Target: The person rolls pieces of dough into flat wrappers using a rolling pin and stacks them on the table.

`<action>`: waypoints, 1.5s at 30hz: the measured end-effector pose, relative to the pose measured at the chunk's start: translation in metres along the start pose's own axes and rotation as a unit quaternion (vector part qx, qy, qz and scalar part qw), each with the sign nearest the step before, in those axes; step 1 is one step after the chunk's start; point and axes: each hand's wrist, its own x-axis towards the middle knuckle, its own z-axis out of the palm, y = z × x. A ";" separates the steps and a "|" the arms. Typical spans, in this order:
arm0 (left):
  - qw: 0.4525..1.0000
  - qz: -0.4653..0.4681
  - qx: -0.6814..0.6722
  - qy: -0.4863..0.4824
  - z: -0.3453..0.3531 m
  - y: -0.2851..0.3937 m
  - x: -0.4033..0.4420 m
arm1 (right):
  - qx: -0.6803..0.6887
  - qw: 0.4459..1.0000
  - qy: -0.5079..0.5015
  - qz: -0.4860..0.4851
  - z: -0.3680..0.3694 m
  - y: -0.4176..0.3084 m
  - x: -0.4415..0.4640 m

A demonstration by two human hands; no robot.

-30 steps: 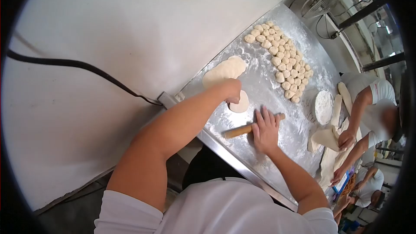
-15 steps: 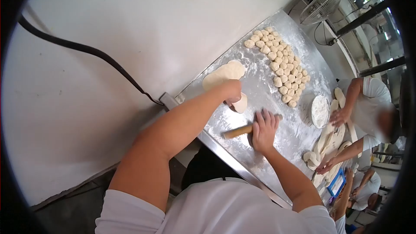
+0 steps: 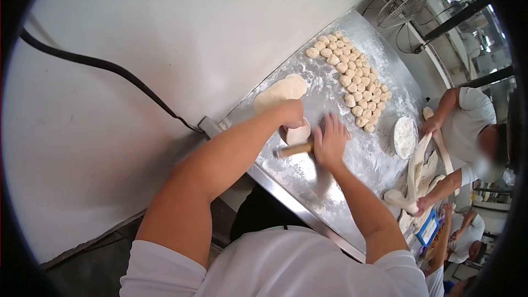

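Observation:
My left hand (image 3: 291, 114) is closed in a pinch on the edge of a small flat round of dough (image 3: 298, 133) on the floured steel table. Beside it, a short wooden rolling pin (image 3: 296, 150) lies under my right hand (image 3: 331, 142). The palm rests on the pin with the fingers stretched out flat, and the hand hides the pin's right end. The pin's left end is at the near edge of the dough round. Just beyond my left hand lie overlapping rolled dough rounds (image 3: 278, 93), partly covered by the forearm.
Many dough balls (image 3: 360, 80) are grouped farther back on the table (image 3: 379, 49). A bowl of flour (image 3: 406, 137) stands to the right. Past it, a person (image 3: 467, 126) stretches a long strip of dough (image 3: 421, 170). A wall borders the left side; a fan (image 3: 405, 3) stands behind.
My right hand and the rolling pin have moved up and left, closer to the dough round. My left hand stays on the dough. The person at the right has lifted a dough strip.

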 end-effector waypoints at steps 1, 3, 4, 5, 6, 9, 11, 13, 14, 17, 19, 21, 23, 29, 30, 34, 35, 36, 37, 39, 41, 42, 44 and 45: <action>0.999 0.027 0.020 -0.011 0.004 -0.007 0.009 | -0.029 0.999 -0.024 -0.018 -0.017 0.002 -0.037; 0.997 0.035 0.045 -0.043 0.000 -0.008 0.007 | -0.022 0.997 -0.039 -0.058 -0.026 0.027 -0.093; 0.996 0.020 0.052 -0.066 -0.008 -0.002 -0.003 | -0.035 0.996 -0.054 -0.056 -0.030 0.028 -0.099; 0.994 0.006 0.060 -0.092 -0.016 0.007 -0.013 | -0.047 0.995 -0.070 -0.051 -0.033 0.029 -0.103; 0.995 -0.012 0.036 -0.097 -0.021 0.013 -0.018 | -0.050 0.995 -0.081 -0.028 -0.034 0.023 -0.093; 0.995 -0.055 0.000 -0.086 -0.028 0.026 -0.028 | -0.090 0.990 -0.105 0.034 -0.014 -0.008 -0.001; 0.997 -0.062 0.029 -0.042 -0.029 0.032 -0.032 | -0.091 0.993 -0.065 0.049 -0.002 -0.027 0.063; 0.997 -0.063 0.039 -0.015 -0.023 0.026 -0.030 | -0.061 0.997 -0.025 0.043 0.012 -0.026 0.080; 0.997 -0.063 0.046 0.001 -0.023 0.023 -0.030 | -0.044 0.999 -0.014 0.029 0.012 -0.024 0.078; 0.999 -0.005 0.029 0.037 0.001 0.005 -0.008 | -0.031 0.998 -0.054 0.015 -0.006 -0.015 0.015; 0.999 0.036 0.033 0.007 0.012 -0.010 0.011 | -0.027 0.996 -0.078 -0.028 -0.027 -0.005 -0.051; 0.996 0.053 0.059 -0.026 0.010 -0.013 0.011 | -0.043 0.994 -0.074 -0.063 -0.030 0.011 -0.077; 0.989 0.057 0.117 -0.067 0.004 -0.009 0.006 | -0.047 0.992 -0.092 -0.078 -0.035 0.014 -0.076; 0.997 -0.070 0.008 0.004 -0.019 0.018 -0.028 | -0.073 0.997 -0.035 -0.008 0.008 -0.034 0.065; 0.996 -0.083 0.008 0.010 -0.019 0.016 -0.025 | -0.052 0.999 -0.012 -0.010 0.011 -0.035 0.073; 0.998 0.005 0.051 0.022 0.003 -0.008 0.000 | -0.044 0.998 -0.002 -0.045 0.003 -0.011 -0.008; 0.998 0.020 0.055 0.008 0.002 -0.009 0.002 | -0.041 0.997 -0.028 -0.054 -0.009 -0.008 -0.042; 0.998 0.031 0.058 -0.005 0.001 -0.011 0.004 | -0.032 0.996 -0.032 -0.075 -0.012 0.006 -0.072; 0.997 0.038 0.071 -0.014 0.002 -0.015 0.007 | -0.041 0.995 -0.066 -0.070 -0.022 0.010 -0.089; 0.993 0.052 0.101 -0.041 0.007 -0.021 0.014 | -0.045 0.989 -0.119 -0.069 -0.031 0.013 -0.081; 0.990 0.046 0.119 -0.052 0.003 -0.017 0.012 | -0.073 0.990 -0.113 -0.036 -0.022 -0.005 -0.034; 0.989 0.042 0.129 -0.058 -0.001 -0.014 0.010 | -0.086 0.990 -0.110 -0.019 -0.015 -0.017 -0.001; 0.997 0.004 0.071 -0.025 -0.017 -0.003 -0.012 | -0.085 0.994 -0.073 0.009 0.000 -0.036 0.058; 0.999 -0.015 0.041 -0.009 -0.020 0.001 -0.020 | -0.073 0.995 -0.062 0.008 0.005 -0.036 0.066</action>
